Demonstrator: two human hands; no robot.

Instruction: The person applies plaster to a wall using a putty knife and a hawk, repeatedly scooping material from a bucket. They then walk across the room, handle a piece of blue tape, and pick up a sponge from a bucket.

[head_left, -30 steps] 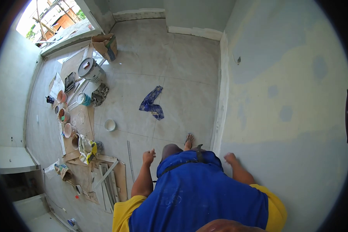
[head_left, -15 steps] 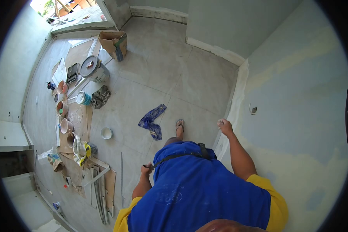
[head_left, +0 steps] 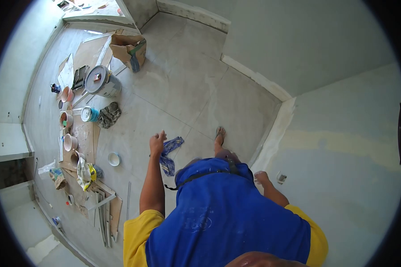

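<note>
Left hand (head_left: pixel 157 141) hovered half-open, empty, above the blue rag (head_left: pixel 168 155); right hand (head_left: pixel 261 177) near the floor's (head_left: pixel 187 84) right edge, grip unclear.

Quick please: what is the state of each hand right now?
Left hand: loosely open, empty, near the blue rag.
Right hand: by the wall; open or closed cannot be told.

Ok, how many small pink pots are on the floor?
4, in a row: top pot near the big bucket, second pot, third pot, fourth pot by the yellow bag. Others may be hidden.
</note>
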